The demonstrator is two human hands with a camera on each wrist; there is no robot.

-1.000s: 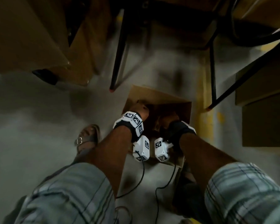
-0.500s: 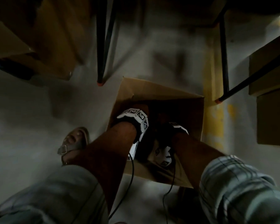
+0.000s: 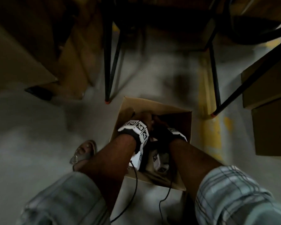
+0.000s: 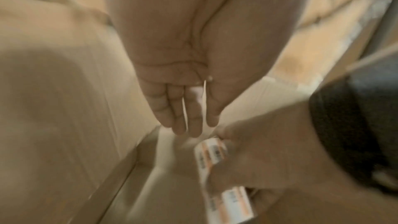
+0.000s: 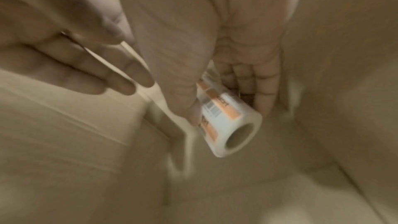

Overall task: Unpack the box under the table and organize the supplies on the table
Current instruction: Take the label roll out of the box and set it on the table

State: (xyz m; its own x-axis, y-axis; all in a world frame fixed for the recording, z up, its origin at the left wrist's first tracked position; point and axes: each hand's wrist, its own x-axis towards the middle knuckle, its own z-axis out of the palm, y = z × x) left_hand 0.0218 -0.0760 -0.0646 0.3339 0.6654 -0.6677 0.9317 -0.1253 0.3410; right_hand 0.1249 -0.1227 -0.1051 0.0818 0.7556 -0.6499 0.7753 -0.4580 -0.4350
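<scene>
Down on the grey floor (image 3: 39,135), inside the cardboard box (image 3: 156,106), your right hand (image 5: 215,57) grasps a label roll (image 5: 226,117); your left hand (image 4: 183,91) has its fingers (image 4: 193,122) straight, released.

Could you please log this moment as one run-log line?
phase: unpacking | box: on floor, open | right hand: grips roll | left hand: open, fingers straight

A dim grey concrete floor (image 3: 31,135) carries a worn yellow painted stripe (image 3: 212,130). Black metal bench legs (image 3: 110,62) with red tips stand on it. Cardboard cartons (image 3: 269,127) sit at right.
</scene>
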